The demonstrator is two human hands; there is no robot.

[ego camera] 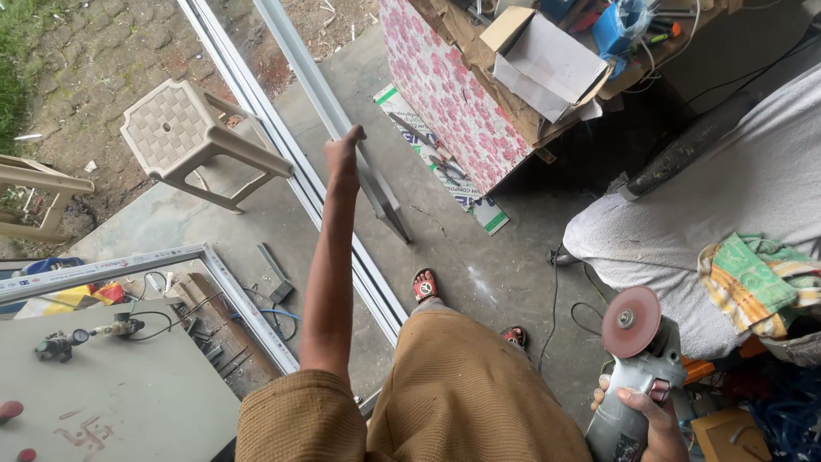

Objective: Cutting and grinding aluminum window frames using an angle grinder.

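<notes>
Gripping grinder (629, 385), concrete floor (479, 274), perhaps workshop

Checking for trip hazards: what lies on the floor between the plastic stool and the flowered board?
In the head view, long aluminium profiles run between the plastic stool and the flowered board; the left hand grips one.

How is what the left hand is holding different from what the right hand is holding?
The left hand reaches far out to grip a long, thin, grey metal bar that slants to the floor. The right hand stays close to the body, gripping a short, chunky angle grinder with a round reddish disc. The bar is plain; the grinder is a power tool. Both look grey.
</notes>
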